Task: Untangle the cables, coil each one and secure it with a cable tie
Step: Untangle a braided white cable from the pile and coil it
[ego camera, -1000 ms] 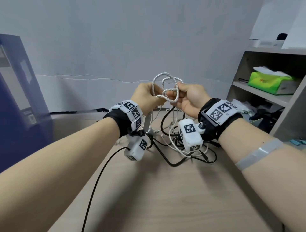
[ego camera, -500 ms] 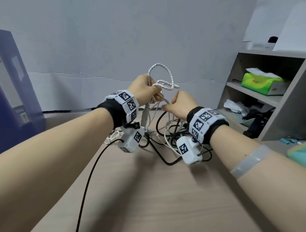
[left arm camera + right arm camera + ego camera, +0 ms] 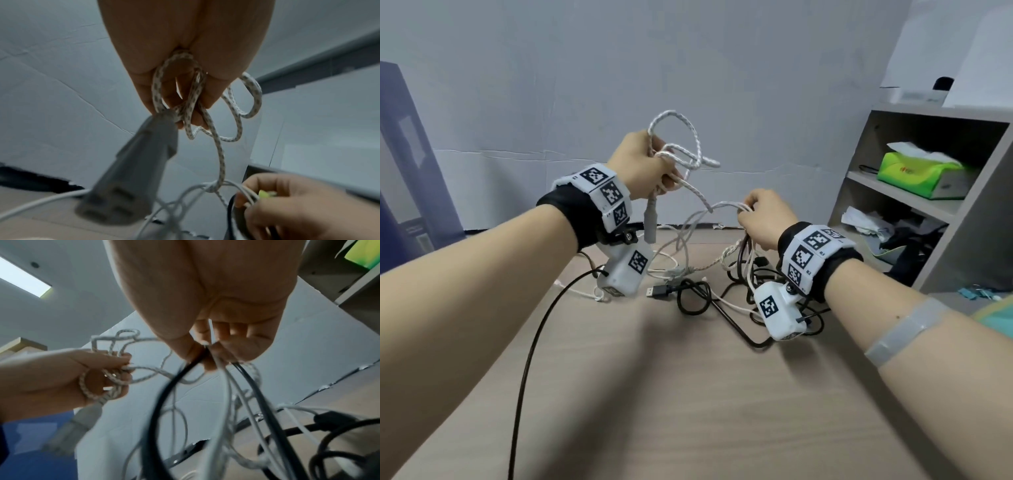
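The left hand [image 3: 643, 164] is raised above the desk [image 3: 688, 394], its grip clamped on several loops of a braided white cable [image 3: 678, 147]; the loops rise above the fingers and a grey connector block [image 3: 649, 222] at the cable's end hangs below the palm; from the left wrist view the braid [image 3: 193, 100] passes between curled fingers and the block [image 3: 131, 178] dangles blurred in front. One strand of the braided cable runs down to the right hand [image 3: 765, 219], which is lower and nearer the desk's right edge; its grip is closed around a bundle of thin white cables [image 3: 726, 205] and black cables [image 3: 743, 260]; the right wrist view shows a black cable [image 3: 170, 386] and white ones [image 3: 228, 386] pinched between thumb and fingers. The rest of the tangle [image 3: 705, 291] lies on the desk towards its far edge, below and between the hands; a black plug [image 3: 659, 291] rests at its near side; a shelf unit [image 3: 914, 192] stands to the desk's right with a green tissue box [image 3: 917, 174].
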Demonstrator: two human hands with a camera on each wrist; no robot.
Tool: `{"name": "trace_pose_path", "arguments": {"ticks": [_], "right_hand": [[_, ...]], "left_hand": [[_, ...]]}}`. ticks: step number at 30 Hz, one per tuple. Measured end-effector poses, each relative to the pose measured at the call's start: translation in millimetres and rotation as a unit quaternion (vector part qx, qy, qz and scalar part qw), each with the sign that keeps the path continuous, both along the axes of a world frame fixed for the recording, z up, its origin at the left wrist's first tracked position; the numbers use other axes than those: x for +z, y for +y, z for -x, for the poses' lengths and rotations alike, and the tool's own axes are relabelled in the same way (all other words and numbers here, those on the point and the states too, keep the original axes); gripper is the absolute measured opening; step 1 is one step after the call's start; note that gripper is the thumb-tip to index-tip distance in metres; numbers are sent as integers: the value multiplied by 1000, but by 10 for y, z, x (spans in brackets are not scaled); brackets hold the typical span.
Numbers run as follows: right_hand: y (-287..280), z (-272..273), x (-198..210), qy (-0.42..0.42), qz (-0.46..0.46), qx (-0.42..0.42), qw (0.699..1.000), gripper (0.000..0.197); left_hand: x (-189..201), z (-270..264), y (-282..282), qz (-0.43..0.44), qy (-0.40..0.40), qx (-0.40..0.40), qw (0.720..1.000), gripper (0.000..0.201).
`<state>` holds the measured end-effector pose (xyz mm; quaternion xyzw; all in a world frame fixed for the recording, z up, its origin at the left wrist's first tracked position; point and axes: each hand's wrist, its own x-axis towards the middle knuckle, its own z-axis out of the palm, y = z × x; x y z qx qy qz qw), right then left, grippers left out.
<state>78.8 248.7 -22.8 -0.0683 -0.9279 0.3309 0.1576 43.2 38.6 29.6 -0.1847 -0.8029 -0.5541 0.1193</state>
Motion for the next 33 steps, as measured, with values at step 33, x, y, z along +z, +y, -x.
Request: {"name": "trace_pose_path", "arguments": {"ticks": [33], "right_hand": [[-334, -409, 227, -54, 2, 195, 979, 64]], "left_hand": [[496, 94, -230, -349, -54, 11, 936, 6]]}}
